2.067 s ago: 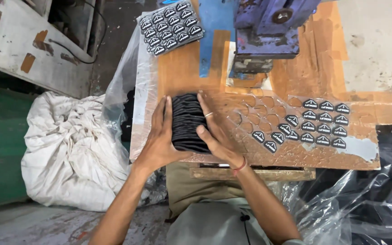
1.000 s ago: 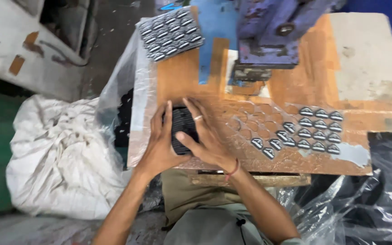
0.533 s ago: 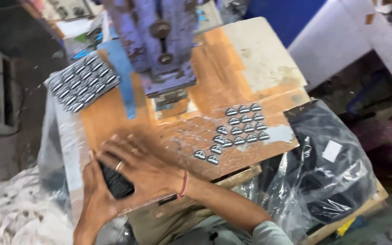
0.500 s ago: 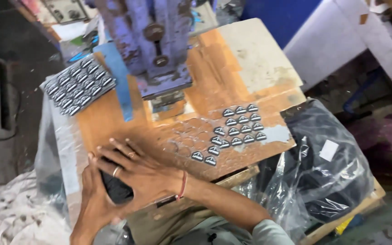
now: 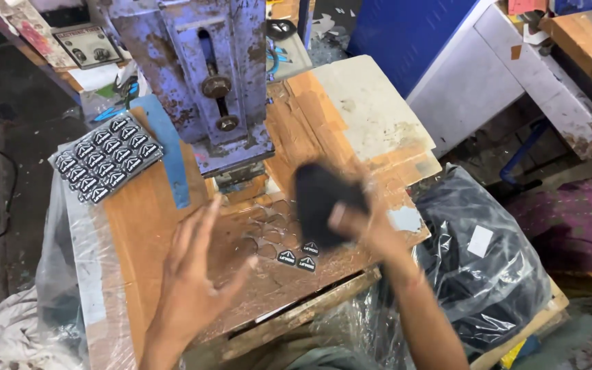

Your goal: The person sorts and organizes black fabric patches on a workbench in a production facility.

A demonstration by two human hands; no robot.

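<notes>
Worn rough wooden board [image 5: 138, 226], rusty painted metal press [image 5: 207, 75], glossy plastic bag [image 5: 488, 274].

Left hand [image 5: 193, 274] open and spread, right hand [image 5: 368, 223] clenched, raised

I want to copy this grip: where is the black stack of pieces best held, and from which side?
The right hand holds the black stack at its lower right edge, coming from the right, and that looks sound: the stack is a flat, compact block lifted off the board, so fingers across the edge should keep the layers together. Motion blur hides the exact finger placement.
</notes>
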